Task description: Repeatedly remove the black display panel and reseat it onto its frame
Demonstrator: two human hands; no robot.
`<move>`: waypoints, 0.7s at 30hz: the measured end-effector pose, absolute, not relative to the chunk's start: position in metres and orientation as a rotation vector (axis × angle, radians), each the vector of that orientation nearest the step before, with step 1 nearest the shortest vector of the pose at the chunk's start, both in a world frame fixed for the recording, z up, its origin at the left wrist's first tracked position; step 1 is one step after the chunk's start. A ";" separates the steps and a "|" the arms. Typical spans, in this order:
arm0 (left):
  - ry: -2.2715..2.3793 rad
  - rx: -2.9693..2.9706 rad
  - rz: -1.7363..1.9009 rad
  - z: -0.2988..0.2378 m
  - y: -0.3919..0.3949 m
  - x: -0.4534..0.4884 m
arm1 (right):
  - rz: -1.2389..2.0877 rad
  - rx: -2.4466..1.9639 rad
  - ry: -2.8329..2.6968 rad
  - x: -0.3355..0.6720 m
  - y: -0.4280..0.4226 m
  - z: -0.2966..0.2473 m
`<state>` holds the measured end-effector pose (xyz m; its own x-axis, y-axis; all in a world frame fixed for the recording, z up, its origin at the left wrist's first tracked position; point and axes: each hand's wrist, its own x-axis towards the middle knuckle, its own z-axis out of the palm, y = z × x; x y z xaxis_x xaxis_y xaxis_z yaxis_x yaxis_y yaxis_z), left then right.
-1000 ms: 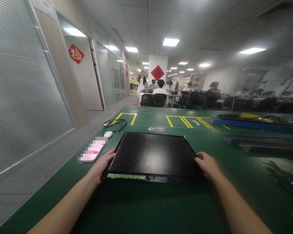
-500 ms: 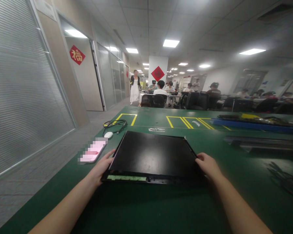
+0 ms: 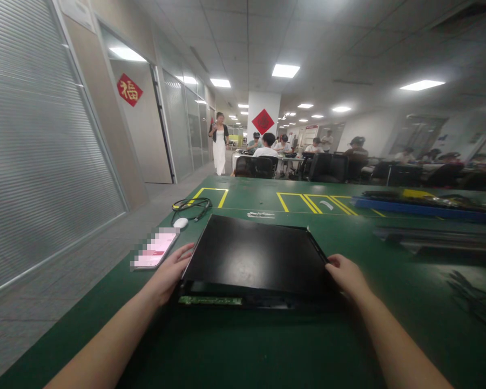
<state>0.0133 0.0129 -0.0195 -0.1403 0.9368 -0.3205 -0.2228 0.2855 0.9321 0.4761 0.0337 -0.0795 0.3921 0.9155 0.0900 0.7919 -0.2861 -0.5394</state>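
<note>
A flat black screen panel (image 3: 255,256) lies in front of me over a black frame (image 3: 279,302). Along the near left of that frame runs a green circuit board strip (image 3: 210,301), and a dark gap separates it from the panel's near edge. My left hand (image 3: 172,271) grips the panel's left edge, its thumb side uppermost and some fingertips hidden underneath. On the opposite side my right hand (image 3: 344,274) pinches the right edge, fingers curled round it. The panel tilts, with its left side raised.
On the green table (image 3: 243,351), a phone (image 3: 156,252), a white mouse (image 3: 180,222) and a black cable (image 3: 200,204) lie left. To the right are a blue tray (image 3: 421,209), long dark strips (image 3: 429,241) and black cables (image 3: 473,300). People sit beyond; one person (image 3: 219,148) stands.
The panel's left side has risen with my left hand, and the gap above the circuit board strip has widened. My right hand has barely moved. The standing person in the background has shifted left.
</note>
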 end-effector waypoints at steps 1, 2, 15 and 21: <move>1.292 0.756 1.186 -0.019 0.013 0.013 | 0.317 -2.148 -1.461 0.476 0.034 -0.079; 1.272 0.762 1.182 -0.019 0.013 0.012 | 0.317 -2.146 -1.462 0.475 0.034 -0.079; 1.226 0.707 1.152 -0.014 0.010 0.015 | 0.362 -2.189 -1.445 0.472 0.032 -0.076; 1.234 0.717 1.164 -0.016 0.013 0.014 | 0.355 -2.170 -1.462 0.473 0.032 -0.076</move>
<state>0.0137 0.0127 -0.0162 -0.0760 0.9396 -0.3338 -0.2785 0.3014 0.9119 0.4730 0.0320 -0.0757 0.3906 0.9187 0.0585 0.7896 -0.3017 -0.5344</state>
